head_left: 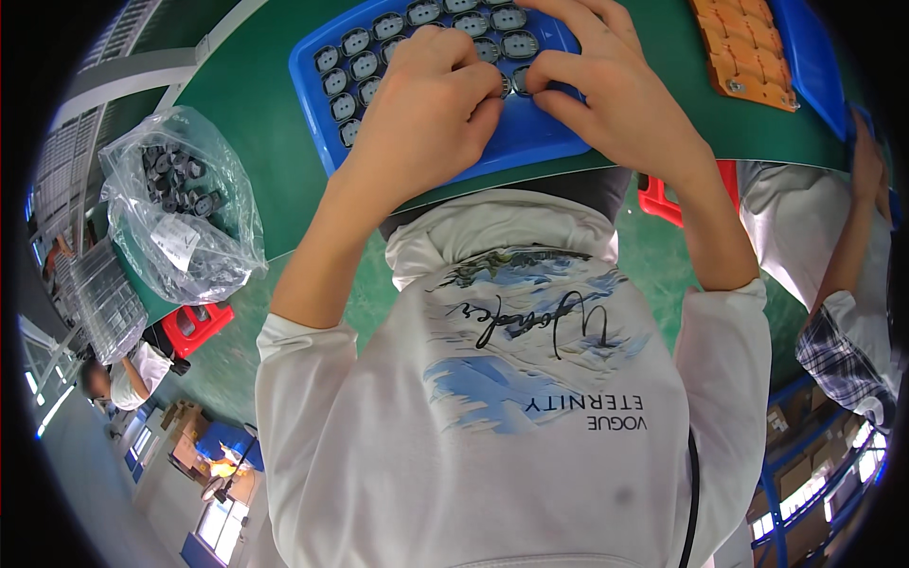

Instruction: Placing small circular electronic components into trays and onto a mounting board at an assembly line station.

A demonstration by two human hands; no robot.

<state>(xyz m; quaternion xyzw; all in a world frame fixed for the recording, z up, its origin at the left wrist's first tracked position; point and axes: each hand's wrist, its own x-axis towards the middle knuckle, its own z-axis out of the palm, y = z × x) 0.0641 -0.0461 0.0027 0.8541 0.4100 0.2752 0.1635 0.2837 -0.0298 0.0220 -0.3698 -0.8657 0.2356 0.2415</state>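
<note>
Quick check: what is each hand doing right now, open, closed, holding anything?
Left hand: curled, fingertips on the blue tray; any grip cannot be told.
Right hand: fingers bent, pressing on the tray's small grey parts; grip unclear.

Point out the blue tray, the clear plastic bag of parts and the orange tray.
blue tray (530, 142), head view, bare lower rim.
clear plastic bag (185, 222), head view, middle of the bag.
orange tray (748, 47), head view, its top surface.

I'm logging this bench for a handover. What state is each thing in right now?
blue tray: flat on the green table, many pockets filled with small grey parts.
left hand: fingers curled, resting on the tray.
right hand: fingertips pressing at the tray's pockets.
clear plastic bag: open-topped, crumpled, holding dark parts.
orange pad: lying flat on another blue tray.
</note>
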